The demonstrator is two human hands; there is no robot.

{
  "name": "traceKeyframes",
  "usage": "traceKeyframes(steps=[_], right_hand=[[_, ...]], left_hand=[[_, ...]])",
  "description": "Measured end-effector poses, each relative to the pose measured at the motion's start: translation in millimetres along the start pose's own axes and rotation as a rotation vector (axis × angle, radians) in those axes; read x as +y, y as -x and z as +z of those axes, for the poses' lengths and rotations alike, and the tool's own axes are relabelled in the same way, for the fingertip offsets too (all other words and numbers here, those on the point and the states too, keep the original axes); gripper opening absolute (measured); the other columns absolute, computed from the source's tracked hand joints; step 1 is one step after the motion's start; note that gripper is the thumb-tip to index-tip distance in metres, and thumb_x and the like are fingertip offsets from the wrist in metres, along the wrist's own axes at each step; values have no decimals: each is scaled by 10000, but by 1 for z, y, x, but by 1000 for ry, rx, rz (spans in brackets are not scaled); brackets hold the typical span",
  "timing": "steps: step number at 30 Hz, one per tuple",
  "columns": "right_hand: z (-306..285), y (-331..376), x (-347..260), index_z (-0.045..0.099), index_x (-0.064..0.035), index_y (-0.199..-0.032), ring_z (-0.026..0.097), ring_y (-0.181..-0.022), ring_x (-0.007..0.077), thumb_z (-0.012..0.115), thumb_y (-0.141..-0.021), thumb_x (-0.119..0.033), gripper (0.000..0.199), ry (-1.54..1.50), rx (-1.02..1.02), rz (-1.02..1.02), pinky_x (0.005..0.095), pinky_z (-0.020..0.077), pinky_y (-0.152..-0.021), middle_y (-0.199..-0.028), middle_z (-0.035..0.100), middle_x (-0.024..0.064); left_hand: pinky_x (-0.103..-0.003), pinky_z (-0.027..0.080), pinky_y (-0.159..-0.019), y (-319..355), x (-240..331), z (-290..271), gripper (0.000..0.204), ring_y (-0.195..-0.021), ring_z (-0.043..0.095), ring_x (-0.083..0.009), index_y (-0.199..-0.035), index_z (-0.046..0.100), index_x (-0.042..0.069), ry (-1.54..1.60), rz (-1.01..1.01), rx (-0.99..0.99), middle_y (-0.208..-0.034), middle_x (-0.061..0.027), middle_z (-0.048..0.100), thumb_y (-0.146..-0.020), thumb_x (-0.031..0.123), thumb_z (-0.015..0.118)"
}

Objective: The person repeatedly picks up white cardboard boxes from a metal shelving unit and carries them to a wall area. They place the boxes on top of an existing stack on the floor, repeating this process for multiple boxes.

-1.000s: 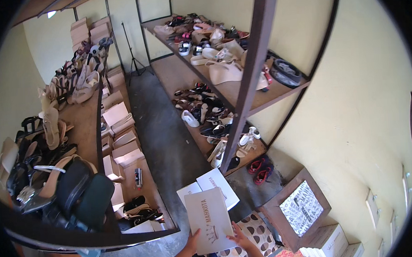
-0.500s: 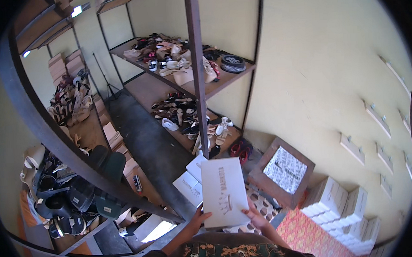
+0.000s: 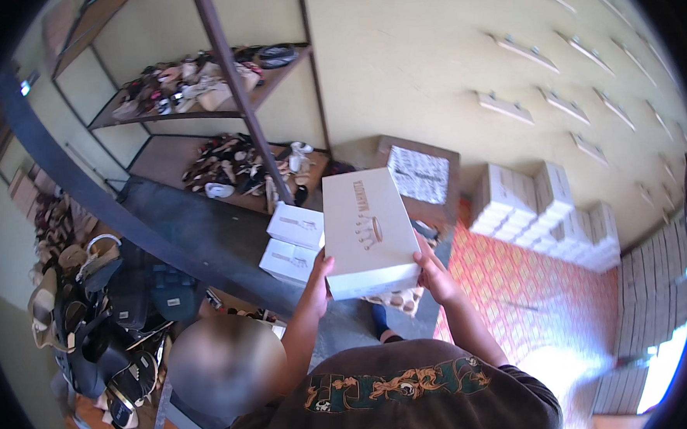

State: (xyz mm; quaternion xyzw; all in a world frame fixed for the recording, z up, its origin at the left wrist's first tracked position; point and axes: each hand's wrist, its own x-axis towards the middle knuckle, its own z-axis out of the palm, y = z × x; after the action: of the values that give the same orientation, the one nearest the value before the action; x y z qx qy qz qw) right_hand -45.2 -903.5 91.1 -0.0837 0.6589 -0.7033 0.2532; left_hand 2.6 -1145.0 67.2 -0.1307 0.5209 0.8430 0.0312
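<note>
A white lidded shoebox (image 3: 366, 227) with a brown crown print is held in front of my chest, its top facing up and its near side showing. My left hand (image 3: 318, 287) grips its lower left edge, while my right hand (image 3: 435, 273) clasps the lower right side. Both thumbs show near the top edges; the fingers underneath are hidden. Whether the box contains anything cannot be seen. Just left of it, on the floor, sit a white shoebox (image 3: 296, 225) and a second white shoebox (image 3: 287, 259) with the same kind of print.
A metal rack post (image 3: 237, 88) stands before shelves with piled shoes (image 3: 236, 167). Black shoes and bags (image 3: 105, 328) crowd the left rack. Stacked shoeboxes (image 3: 513, 198) line the wall right of a patterned red floor covering (image 3: 510, 283). A brown-framed panel (image 3: 455, 201) leans there. Blur hides something lower left.
My view has turned to the right, showing more of the red floor covering and stacked boxes. Both hands keep hold of the shoebox, which is now tilted so its near side shows.
</note>
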Motion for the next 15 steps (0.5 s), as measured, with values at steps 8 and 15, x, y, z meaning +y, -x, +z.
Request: traceKeyframes(steps=[8, 15], right_hand=[[-55, 106, 30, 106, -218, -1415, 493, -820, 170, 427, -800, -565, 777, -112, 222, 73, 274, 425, -654, -1292, 379, 109], [-118, 219, 38, 121, -220, -1414, 498, -886, 184, 425, -793, -581, 780, -152, 470, 0, 294, 443, -675, -1315, 357, 102]], left_hand=[[-295, 481, -697, 29, -34, 77, 624, -1045, 492, -139, -1330, 302, 196, -129, -204, -176, -1209, -35, 455, -799, 473, 478], [-307, 506, -648, 43, -91, 185, 676, -1048, 503, -156, -1345, 236, 146, -214, -288, -439, -1221, -81, 444, -803, 476, 472]])
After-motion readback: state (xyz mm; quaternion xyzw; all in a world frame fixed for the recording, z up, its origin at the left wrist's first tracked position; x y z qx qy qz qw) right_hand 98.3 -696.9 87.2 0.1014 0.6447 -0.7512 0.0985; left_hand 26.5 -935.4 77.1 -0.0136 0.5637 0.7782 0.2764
